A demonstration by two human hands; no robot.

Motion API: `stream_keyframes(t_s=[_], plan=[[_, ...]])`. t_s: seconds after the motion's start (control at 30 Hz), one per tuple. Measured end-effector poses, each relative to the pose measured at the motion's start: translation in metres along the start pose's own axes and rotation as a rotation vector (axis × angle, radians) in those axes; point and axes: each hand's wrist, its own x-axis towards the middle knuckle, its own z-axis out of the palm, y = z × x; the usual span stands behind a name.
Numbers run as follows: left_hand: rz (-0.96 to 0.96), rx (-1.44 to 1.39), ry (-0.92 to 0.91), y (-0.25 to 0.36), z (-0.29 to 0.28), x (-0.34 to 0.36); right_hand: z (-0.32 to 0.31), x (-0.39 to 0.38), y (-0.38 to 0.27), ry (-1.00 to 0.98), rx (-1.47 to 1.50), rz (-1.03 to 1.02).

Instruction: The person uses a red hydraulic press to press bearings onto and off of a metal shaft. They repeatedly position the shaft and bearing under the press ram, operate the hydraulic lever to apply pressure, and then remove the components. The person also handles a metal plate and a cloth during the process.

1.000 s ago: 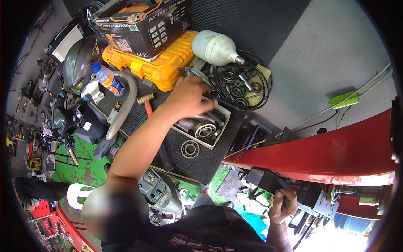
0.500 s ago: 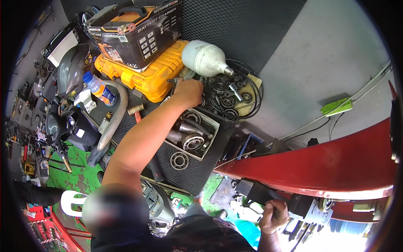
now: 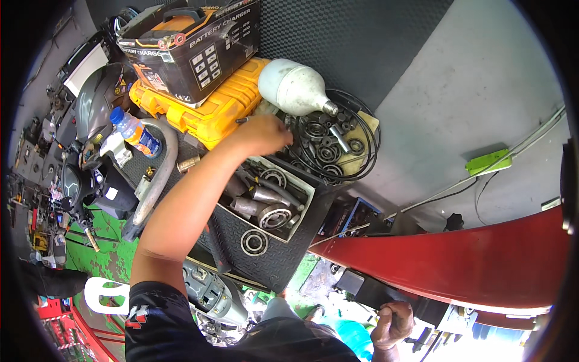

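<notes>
My left hand (image 3: pixel 268 136) is over the bench, curled and slightly blurred, between the yellow case (image 3: pixel 214 123) and a heap of small metal parts (image 3: pixel 329 142). A short dark rod end (image 3: pixel 242 120) juts out beside it; what the fingers hold is hidden. Below the hand, an open box (image 3: pixel 306 202) carries bearings (image 3: pixel 275 217) and metal tubes (image 3: pixel 246 206), partly covered by my forearm. A loose bearing (image 3: pixel 254 242) lies on the bench mat. Low at the right, my right hand (image 3: pixel 392 324) has its fingers curled in; whatever is inside them cannot be seen.
A big white bulb (image 3: pixel 295 87) rests beside the case, which carries a black carton (image 3: pixel 193 60). Coiled black cable (image 3: pixel 377 145) rings the parts. A bottle (image 3: pixel 136 133), curved pipe (image 3: pixel 169 151) and brass-headed hammer (image 3: pixel 188 163) are at left; a red panel (image 3: pixel 446 253) stands right.
My left hand stays above the parts and has shifted slightly, the rod end with it. My right hand has dropped a little. The view has shifted slightly, and my left sleeve now shows.
</notes>
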Motion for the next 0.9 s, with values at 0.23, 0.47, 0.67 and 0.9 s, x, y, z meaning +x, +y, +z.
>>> stream_keyframes(t_s=[0.23, 0.47, 0.67, 0.9], plan=[[-0.060, 0.584, -0.174, 0.034, 0.034, 0.018, 0.001, 0.001, -0.002, 0.016, -0.032, -0.006], [-0.117, 0.536, -0.044, 0.033, 0.061, 0.022, 0.003, -0.004, -0.001, 0.047, 0.030, 0.071], [-0.070, 0.338, 0.031, 0.034, 0.041, 0.005, 0.003, -0.002, -0.003, 0.031, 0.076, 0.079], [0.023, -0.001, 0.186, 0.003, 0.014, -0.015, 0.002, 0.000, 0.001, 0.035, 0.099, 0.059]])
